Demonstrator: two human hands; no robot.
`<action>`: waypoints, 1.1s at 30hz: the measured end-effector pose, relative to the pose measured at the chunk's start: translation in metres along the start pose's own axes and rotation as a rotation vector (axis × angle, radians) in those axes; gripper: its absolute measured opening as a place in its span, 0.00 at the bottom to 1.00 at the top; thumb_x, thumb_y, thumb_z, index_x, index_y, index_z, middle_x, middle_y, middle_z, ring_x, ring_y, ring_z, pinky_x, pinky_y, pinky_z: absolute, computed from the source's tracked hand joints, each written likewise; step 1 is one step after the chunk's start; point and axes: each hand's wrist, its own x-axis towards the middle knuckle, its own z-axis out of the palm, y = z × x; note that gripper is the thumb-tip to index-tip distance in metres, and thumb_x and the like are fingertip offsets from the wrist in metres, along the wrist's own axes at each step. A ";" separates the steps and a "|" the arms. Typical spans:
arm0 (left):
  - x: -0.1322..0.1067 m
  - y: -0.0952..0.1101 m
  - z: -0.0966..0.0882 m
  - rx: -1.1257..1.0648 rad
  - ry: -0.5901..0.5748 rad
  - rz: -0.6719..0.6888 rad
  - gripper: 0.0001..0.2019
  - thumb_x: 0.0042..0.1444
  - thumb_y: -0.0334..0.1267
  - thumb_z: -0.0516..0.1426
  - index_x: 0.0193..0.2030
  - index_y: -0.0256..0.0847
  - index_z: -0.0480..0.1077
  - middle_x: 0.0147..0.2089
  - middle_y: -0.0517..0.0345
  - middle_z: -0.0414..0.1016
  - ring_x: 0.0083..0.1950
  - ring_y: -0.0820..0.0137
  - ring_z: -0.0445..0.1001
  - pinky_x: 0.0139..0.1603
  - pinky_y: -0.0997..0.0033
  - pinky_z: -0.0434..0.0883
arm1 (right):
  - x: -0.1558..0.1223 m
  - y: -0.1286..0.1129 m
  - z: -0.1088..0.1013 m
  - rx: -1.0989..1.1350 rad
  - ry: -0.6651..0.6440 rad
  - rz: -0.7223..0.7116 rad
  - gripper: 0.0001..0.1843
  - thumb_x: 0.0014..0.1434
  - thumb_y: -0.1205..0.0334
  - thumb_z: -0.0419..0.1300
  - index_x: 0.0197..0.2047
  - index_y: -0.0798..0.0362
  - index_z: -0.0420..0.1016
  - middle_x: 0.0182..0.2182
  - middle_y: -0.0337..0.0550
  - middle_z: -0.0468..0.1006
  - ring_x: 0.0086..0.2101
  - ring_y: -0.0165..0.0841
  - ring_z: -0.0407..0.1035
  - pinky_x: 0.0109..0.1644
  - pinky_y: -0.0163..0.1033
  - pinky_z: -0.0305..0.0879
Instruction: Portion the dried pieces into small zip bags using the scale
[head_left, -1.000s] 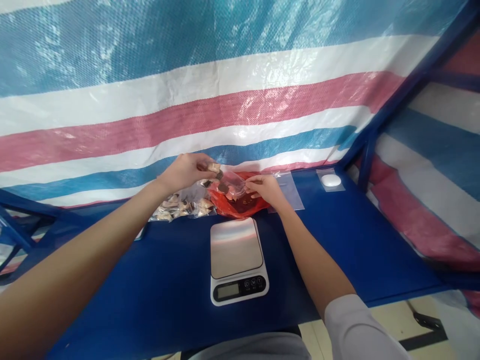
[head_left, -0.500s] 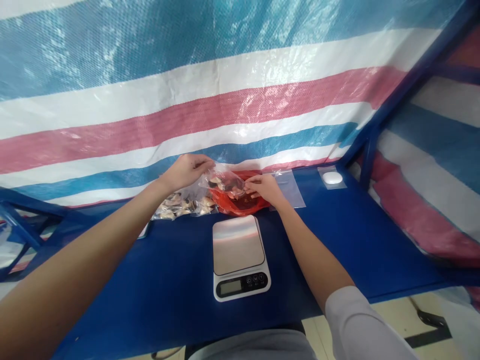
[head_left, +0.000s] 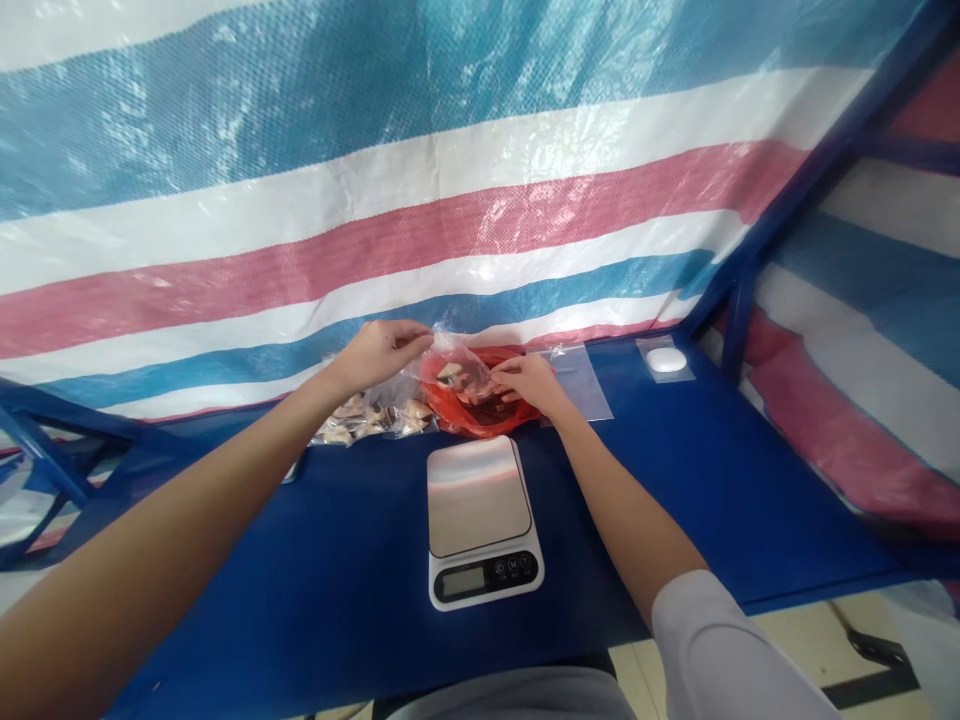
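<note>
My left hand (head_left: 382, 349) and my right hand (head_left: 528, 379) are both pinched on a small clear plastic bag (head_left: 459, 371) with a few pale and dark pieces in it, held between them at the far side of the table. The bag hangs just above a red plastic bag (head_left: 475, 414) of brown pieces. To the left lies a clear bag of pale wrapped pieces (head_left: 371, 416). A small digital kitchen scale (head_left: 480, 520) with a bare steel plate stands nearer to me, in front of both bags.
The blue table (head_left: 675, 480) is backed by a striped blue, white and red tarp (head_left: 450, 180). Flat empty clear bags (head_left: 581, 380) lie right of the red bag. A small white object in a clear bag (head_left: 665, 359) lies far right. Blue frame bars (head_left: 739, 300) stand right.
My left hand has dropped the pieces it held into the small clear bag, and now pinches the bag's left edge. The bag has sunk slightly towards the red bag.
</note>
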 end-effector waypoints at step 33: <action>0.002 0.010 0.015 0.028 0.160 0.046 0.17 0.60 0.49 0.52 0.37 0.43 0.78 0.41 0.52 0.84 0.41 0.62 0.78 0.44 0.67 0.69 | 0.006 0.005 -0.011 -0.020 0.045 -0.079 0.04 0.54 0.63 0.67 0.32 0.54 0.82 0.27 0.39 0.82 0.27 0.29 0.77 0.33 0.34 0.80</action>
